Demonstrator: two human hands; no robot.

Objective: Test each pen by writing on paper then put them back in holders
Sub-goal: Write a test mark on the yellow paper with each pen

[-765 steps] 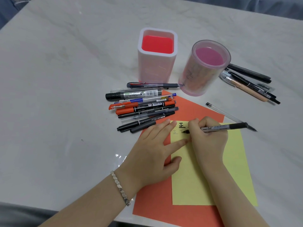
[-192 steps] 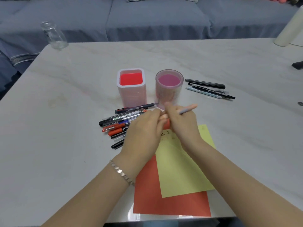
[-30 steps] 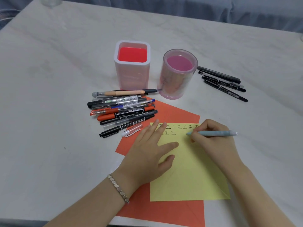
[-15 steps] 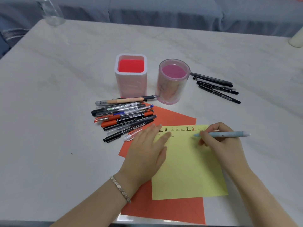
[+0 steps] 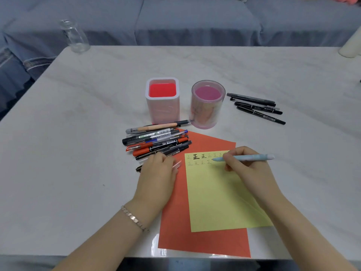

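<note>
The right hand [image 5: 248, 171] pinches a light blue pen [image 5: 252, 157] between curled fingers and thumb, with the tip down at the end of the second row of marks near the top edge of the yellow paper [image 5: 218, 196]. The left hand [image 5: 156, 177] lies just left of the yellow paper, back up, with its fingers bent down over a clear pen [image 5: 177, 164]; I cannot tell whether they grip it

Beyond the yellow paper's top left corner is the pile of pens [image 5: 156, 141], and under the paper an orange sheet [image 5: 175, 222]. Further beyond the top edge stand the square holder [image 5: 163, 102] and the round holder [image 5: 208, 106], both without pens, and four black pens [image 5: 256, 107] lie beyond the top right corner

The step looks like the writing test of the blue pen. Next it likely wants capping, if the left hand is fetching its cap, then laying aside or dropping in a holder; none are put back yet
</note>
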